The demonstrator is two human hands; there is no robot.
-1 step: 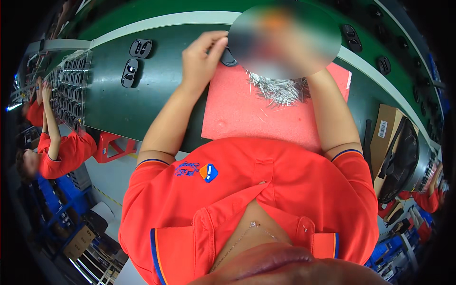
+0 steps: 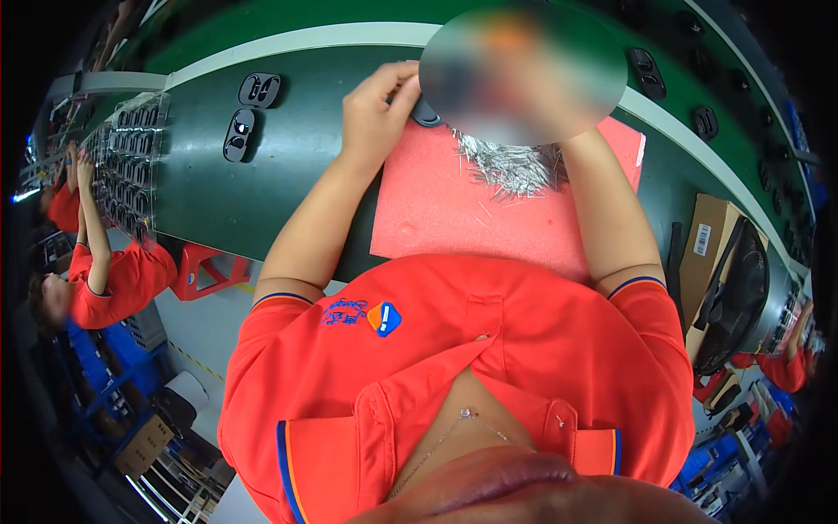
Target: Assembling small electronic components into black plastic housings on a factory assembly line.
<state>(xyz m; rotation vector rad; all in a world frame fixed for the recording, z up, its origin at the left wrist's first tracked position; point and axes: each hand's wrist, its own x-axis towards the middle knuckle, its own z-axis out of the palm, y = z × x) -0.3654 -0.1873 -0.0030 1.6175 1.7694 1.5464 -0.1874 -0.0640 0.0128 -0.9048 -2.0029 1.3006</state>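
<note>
My left hand (image 2: 377, 113) is over the far left corner of a pink foam mat (image 2: 419, 201), its fingers curled in a pinch. At its fingertips is a dark, rounded case (image 2: 426, 113), which goes out of sight under a round blurred patch. My right forearm (image 2: 611, 196) reaches across the mat's right side. The right hand lies within the blur, so its fingers and anything in them cannot be made out. A heap of thin silvery metal pins (image 2: 517, 168) lies on the mat between my arms, with a few loose ones nearer me.
Two small black cases with parts inside, one oblong (image 2: 239, 135) and one behind it (image 2: 259, 90), lie on the green table (image 2: 297, 166). Stacked clear trays (image 2: 131, 166) of black items stand far left, near a person in red. A cardboard box (image 2: 705, 236) and black bag (image 2: 738, 297) are at right.
My left hand has shifted slightly right and nearer to me, and the dark case has moved with it. My right forearm has moved slightly left.
</note>
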